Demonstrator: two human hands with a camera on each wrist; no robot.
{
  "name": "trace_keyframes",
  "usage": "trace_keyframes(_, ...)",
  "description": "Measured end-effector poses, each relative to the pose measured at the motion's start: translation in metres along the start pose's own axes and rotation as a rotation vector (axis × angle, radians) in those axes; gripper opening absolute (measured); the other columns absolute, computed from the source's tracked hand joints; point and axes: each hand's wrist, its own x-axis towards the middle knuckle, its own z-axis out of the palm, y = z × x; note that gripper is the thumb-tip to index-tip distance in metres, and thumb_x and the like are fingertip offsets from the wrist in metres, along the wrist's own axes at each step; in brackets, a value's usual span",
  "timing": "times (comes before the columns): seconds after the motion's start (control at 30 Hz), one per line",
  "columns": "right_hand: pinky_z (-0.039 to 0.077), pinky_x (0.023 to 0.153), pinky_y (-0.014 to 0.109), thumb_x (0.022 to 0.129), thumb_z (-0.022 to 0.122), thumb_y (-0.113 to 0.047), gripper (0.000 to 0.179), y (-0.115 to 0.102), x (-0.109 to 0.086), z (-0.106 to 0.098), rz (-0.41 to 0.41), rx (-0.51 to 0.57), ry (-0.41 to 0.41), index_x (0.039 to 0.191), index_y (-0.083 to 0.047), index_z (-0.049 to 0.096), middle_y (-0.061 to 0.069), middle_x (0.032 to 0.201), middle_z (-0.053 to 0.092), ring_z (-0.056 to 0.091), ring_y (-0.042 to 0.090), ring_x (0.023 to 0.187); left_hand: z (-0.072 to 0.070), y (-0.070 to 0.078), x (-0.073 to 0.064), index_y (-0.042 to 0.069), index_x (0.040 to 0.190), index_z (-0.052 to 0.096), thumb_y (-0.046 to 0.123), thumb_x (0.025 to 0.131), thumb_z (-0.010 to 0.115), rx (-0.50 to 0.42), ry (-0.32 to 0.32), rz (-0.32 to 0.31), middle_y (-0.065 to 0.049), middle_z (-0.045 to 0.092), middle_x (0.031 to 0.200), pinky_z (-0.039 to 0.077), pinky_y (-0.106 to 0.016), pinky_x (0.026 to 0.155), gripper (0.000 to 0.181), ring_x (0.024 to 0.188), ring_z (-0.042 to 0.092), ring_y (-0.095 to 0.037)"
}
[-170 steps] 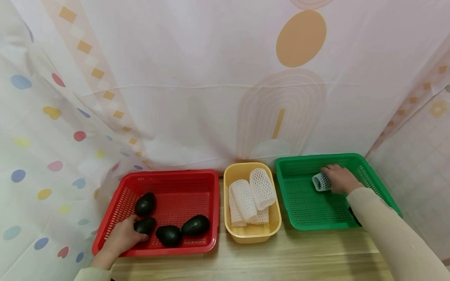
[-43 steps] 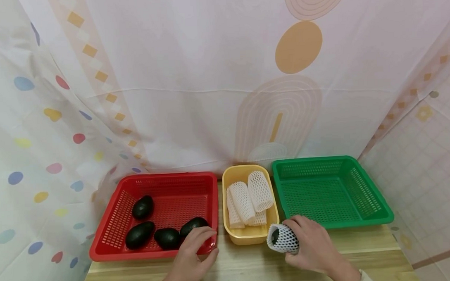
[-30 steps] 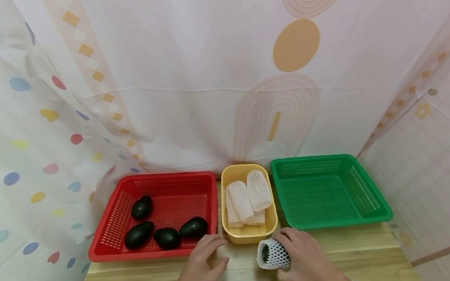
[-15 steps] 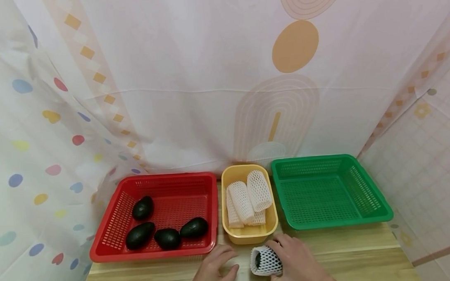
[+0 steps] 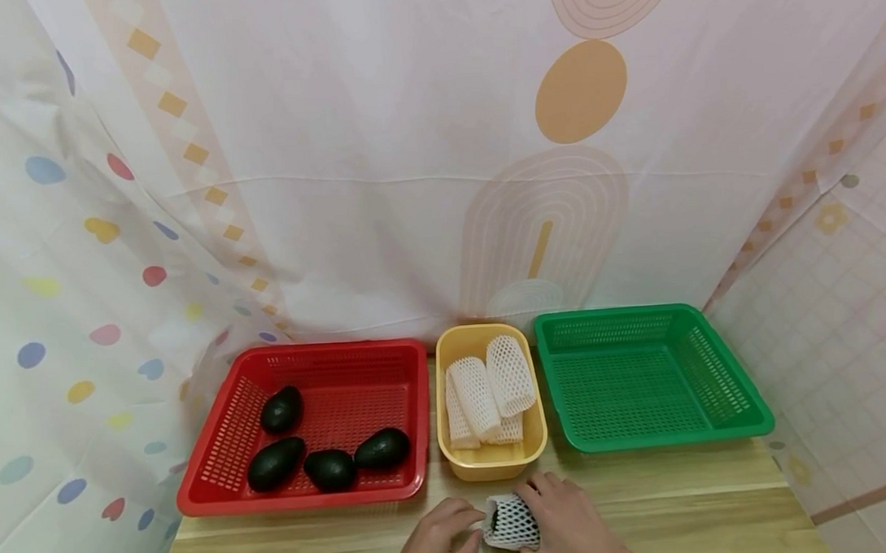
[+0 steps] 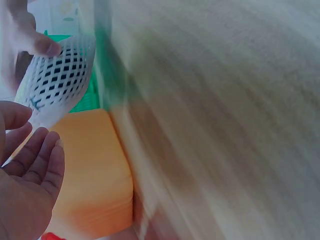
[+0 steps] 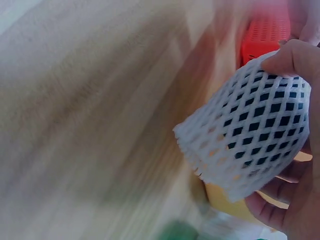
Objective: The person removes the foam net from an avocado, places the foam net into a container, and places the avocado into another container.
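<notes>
My right hand (image 5: 565, 520) grips a white foam net sleeve (image 5: 512, 522) from its right side, low over the table in front of the yellow bin. A dark avocado (image 7: 267, 120) shows through the mesh in the right wrist view. At the sleeve's left end, my left hand (image 5: 441, 537) has its thumb and forefinger at the edge, pinching it. In the left wrist view, that hand's other fingers (image 6: 50, 160) curl loosely below the sleeve. Several bare avocados (image 5: 276, 463) lie in the red basket (image 5: 343, 353) at the left.
Between the baskets stands a yellow bin (image 5: 494, 472) with several white foam net sleeves (image 5: 476, 397) in it. A green basket (image 5: 654, 444) stands at the right. All rest on a wooden table (image 5: 313, 541), with a patterned curtain (image 5: 381, 189) behind.
Earlier my right hand held the sleeve in the green basket and my left held an avocado in the red one. Now the sleeve is around an avocado near the table's front, and both hands meet there.
</notes>
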Motion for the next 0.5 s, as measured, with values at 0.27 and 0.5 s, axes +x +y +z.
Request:
trace_keyframes(0.27,0.052,0.074,0.037,0.072,0.081,-0.053,0.064,-0.002,0.002,0.015,0.006,0.016,-0.019,0.121,-0.015,0.067,-0.001,0.108,0.064,0.060,0.016,0.095,0.015,-0.015,-0.005,0.006,0.113,0.078,0.011,0.097,0.074,-0.067,-0.119,-0.109,0.003,0.069,0.106,0.056,-0.023,0.079,0.017,0.099,0.063,-0.005)
trace_keyframes(0.5,0.053,0.084,0.045,0.078,0.081,-0.063,0.072,0.004,-0.001,0.017,0.015,0.105,-0.024,0.129,-0.014,0.065,0.001,0.118,0.066,0.062,0.020,0.106,0.035,-0.042,-0.017,0.008,0.116,0.077,0.014,0.099,0.074,-0.077,-0.118,-0.090,0.004,0.069,0.111,0.055,-0.022,0.077,0.018,0.102,0.062,-0.005)
